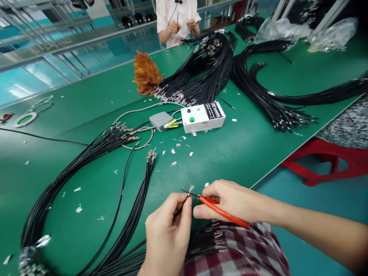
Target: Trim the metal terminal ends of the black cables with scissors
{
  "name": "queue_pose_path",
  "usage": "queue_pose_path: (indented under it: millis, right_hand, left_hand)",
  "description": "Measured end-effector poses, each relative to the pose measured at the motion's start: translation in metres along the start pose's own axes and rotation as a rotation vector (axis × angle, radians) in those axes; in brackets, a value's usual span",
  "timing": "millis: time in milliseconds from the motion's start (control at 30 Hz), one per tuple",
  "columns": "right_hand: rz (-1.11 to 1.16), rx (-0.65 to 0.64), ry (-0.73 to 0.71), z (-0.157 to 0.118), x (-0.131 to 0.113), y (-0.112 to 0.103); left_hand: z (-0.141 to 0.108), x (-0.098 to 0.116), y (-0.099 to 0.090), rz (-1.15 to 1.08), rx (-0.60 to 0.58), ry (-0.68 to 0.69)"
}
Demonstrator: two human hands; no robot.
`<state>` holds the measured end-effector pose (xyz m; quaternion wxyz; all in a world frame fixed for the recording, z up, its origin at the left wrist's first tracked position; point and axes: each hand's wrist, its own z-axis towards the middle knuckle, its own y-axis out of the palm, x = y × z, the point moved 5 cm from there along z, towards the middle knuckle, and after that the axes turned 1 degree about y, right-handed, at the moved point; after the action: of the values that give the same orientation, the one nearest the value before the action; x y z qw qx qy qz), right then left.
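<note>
My left hand (pixel 169 230) pinches a black cable (pixel 180 211) close to its stripped end, where foil and thin wires (pixel 191 188) stick out. In my right hand (pixel 227 197) is a pair of scissors (pixel 222 211) with red-orange handles. Their dark blades lie across the stripped end, just above my left fingertips. Below my hands, a bundle of black cables (pixel 201 239) with bared ends rests over my checkered clothing (pixel 238 249). To the left of my hands lies a smaller group of black cables (pixel 140 195) with stripped tips.
A white box (pixel 204 118) with a green button stands mid-table near a grey pad (pixel 161 120). Large black cable bundles (pixel 209 65) and an orange feather duster (pixel 147 73) lie behind. Foil scraps dot the green table (pixel 224 157). A red stool (pixel 324 161) is right; a co-worker (pixel 178 19) is opposite.
</note>
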<state>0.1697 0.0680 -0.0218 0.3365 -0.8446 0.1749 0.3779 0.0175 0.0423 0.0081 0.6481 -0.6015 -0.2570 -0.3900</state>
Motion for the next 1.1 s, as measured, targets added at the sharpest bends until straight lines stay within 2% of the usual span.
queue_pose_path:
  millis: [167,233,300,367,500,567,633,733,867,967,1100]
  right_hand:
    - [-0.114,0.074,-0.007,-0.001,-0.005,-0.004]
    - [-0.121,0.075,-0.007,0.0,-0.005,-0.004]
    - [-0.086,0.055,-0.009,0.001,-0.004,-0.002]
    - [-0.027,0.021,-0.01,0.002,-0.002,0.002]
    - [0.021,-0.02,0.073,-0.003,0.012,0.008]
    - [0.064,-0.021,0.116,-0.008,0.021,0.007]
    - [0.158,-0.002,0.108,-0.011,0.024,0.002]
    - [0.318,0.08,0.02,-0.012,0.015,-0.012]
    - [0.422,0.161,-0.128,-0.01,-0.01,-0.028]
    - [0.347,0.151,-0.211,-0.01,-0.024,-0.031]
    - [0.068,0.143,-0.295,-0.011,-0.034,-0.035]
  left_hand:
    - [-0.004,0.002,0.003,0.193,0.046,0.154]
    - [-0.006,0.003,0.004,0.2,0.059,0.198]
    - [-0.005,0.002,0.004,0.136,0.057,0.173]
    - [-0.002,-0.001,0.003,0.005,0.021,0.039]
    - [0.001,-0.008,-0.001,-0.328,-0.005,-0.346]
    - [0.002,-0.009,-0.005,-0.453,0.015,-0.459]
    - [0.003,-0.009,-0.006,-0.512,-0.004,-0.498]
    - [0.004,-0.007,-0.001,-0.478,-0.118,-0.449]
    - [0.003,-0.004,0.007,-0.37,-0.221,-0.303]
    - [0.001,-0.003,0.013,-0.285,-0.28,-0.21]
    - [-0.001,0.001,0.018,-0.171,-0.36,-0.124]
